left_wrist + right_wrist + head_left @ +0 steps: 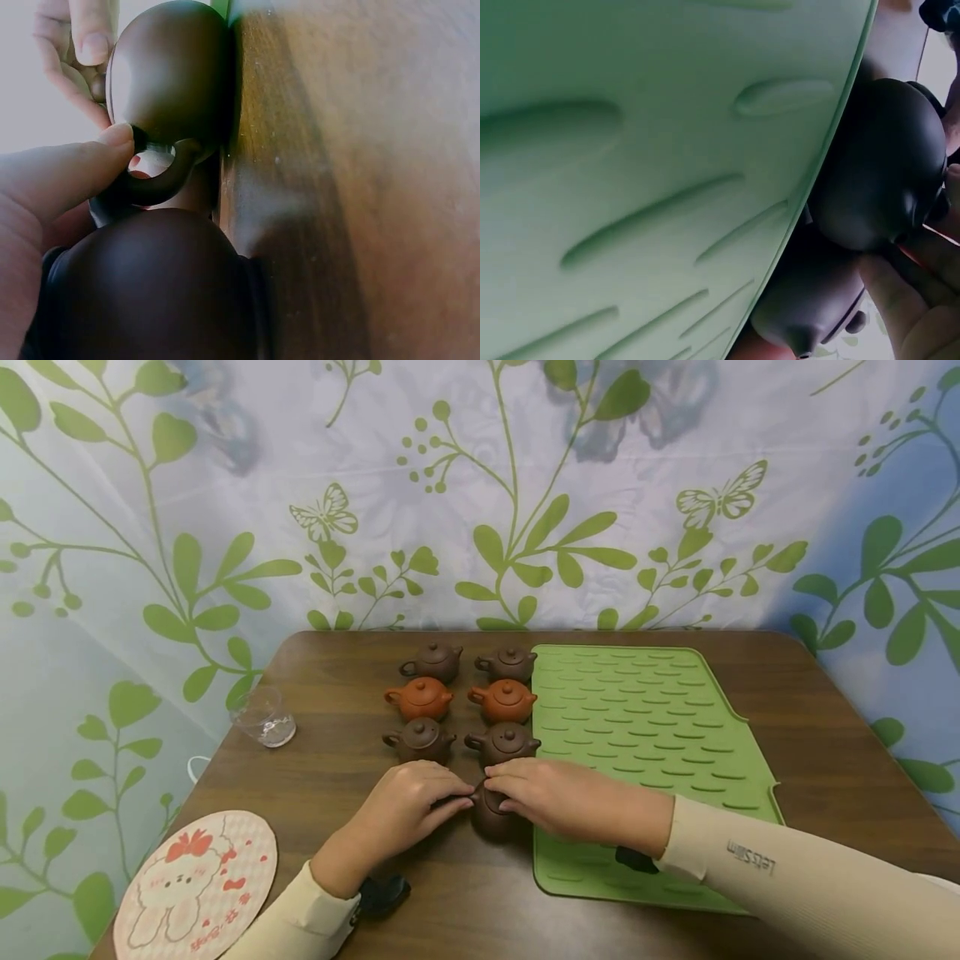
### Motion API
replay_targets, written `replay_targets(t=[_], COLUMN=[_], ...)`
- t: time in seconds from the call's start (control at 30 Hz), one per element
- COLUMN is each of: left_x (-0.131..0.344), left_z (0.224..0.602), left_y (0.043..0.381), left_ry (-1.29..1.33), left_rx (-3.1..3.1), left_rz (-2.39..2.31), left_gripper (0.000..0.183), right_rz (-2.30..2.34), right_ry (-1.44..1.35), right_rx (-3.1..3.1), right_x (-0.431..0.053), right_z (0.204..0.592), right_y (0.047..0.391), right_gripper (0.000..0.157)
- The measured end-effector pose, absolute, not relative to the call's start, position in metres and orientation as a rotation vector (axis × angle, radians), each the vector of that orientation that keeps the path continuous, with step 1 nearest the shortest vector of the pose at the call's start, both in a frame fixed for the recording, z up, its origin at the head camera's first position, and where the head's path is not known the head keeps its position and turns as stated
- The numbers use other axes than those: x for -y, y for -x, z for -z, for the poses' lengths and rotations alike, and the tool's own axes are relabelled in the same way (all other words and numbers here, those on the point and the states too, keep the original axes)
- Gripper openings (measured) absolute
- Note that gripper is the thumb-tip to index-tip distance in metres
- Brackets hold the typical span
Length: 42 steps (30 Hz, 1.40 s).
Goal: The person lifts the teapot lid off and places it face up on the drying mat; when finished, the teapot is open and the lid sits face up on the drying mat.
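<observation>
A dark brown teapot (492,818) stands on the table at the near end of the right column of teapots. My left hand (405,806) pinches its looped handle (169,180) between thumb and fingers. From the other side my right hand (570,797) holds the body near the spout, its fingers (900,300) against the dark wall. Another dark rounded teapot body (150,292) shows close up in the left wrist view; in the head view the left hand covers that spot. Just behind the held teapot sits a dark teapot (504,743).
Two columns of teapots run backwards, with orange teapots (508,700) between dark ones (423,739). A green ridged mat (637,727) lies right of them, under my right forearm. Left are a clear glass (273,727) and a round rabbit-print mat (198,877). A patterned cloth hangs behind.
</observation>
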<state>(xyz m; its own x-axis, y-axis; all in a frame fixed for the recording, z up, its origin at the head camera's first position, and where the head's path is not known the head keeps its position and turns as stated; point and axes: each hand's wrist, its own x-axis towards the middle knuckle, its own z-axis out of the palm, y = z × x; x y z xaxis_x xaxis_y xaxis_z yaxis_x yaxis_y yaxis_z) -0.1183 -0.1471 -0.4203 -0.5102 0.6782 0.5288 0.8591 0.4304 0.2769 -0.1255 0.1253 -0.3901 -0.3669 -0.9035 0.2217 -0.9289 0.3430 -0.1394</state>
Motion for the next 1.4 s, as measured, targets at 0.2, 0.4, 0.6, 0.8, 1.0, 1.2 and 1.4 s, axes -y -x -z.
replay_targets(t=[0.2, 0.4, 0.6, 0.8, 1.0, 1.2, 1.4], left_x=[0.1477, 0.149, 0.1487, 0.148, 0.1477, 0.1474, 0.1471], left_z=[0.4215, 0.4227, 0.4237, 0.4239, 0.4231, 0.4226, 0.422], left_y=[0.1183, 0.1185, 0.1186, 0.1183, 0.118, 0.1183, 0.1181], left_ry=[1.311, 1.299, 1.3, 1.297, 1.292, 1.29, 1.286], left_rx=[2.353, 2.368, 2.356, 2.354, 2.36, 2.356, 2.363], left_rz=[0.744, 0.735, 0.736, 0.753, 0.75, 0.742, 0.739], left_gripper=[0.011, 0.012, 0.012, 0.011, 0.011, 0.011, 0.011], right_rz=[-0.52, -0.595, -0.64, -0.665, -0.694, -0.709, -0.719], right_ry=[-1.647, -1.609, -1.581, -1.559, -1.546, -1.54, -1.529], right_rx=[2.566, 2.594, 2.606, 2.626, 2.637, 2.627, 2.642], right_x=[-0.1243, -0.1237, -0.1233, -0.1226, -0.1215, -0.1206, -0.1199], right_z=[0.3894, 0.3899, 0.3894, 0.3881, 0.3873, 0.3875, 0.3855], right_y=[0.1259, 0.1264, 0.1264, 0.1257, 0.1256, 0.1255, 0.1251], right_gripper=[0.026, 0.02, 0.016, 0.014, 0.015, 0.014, 0.014])
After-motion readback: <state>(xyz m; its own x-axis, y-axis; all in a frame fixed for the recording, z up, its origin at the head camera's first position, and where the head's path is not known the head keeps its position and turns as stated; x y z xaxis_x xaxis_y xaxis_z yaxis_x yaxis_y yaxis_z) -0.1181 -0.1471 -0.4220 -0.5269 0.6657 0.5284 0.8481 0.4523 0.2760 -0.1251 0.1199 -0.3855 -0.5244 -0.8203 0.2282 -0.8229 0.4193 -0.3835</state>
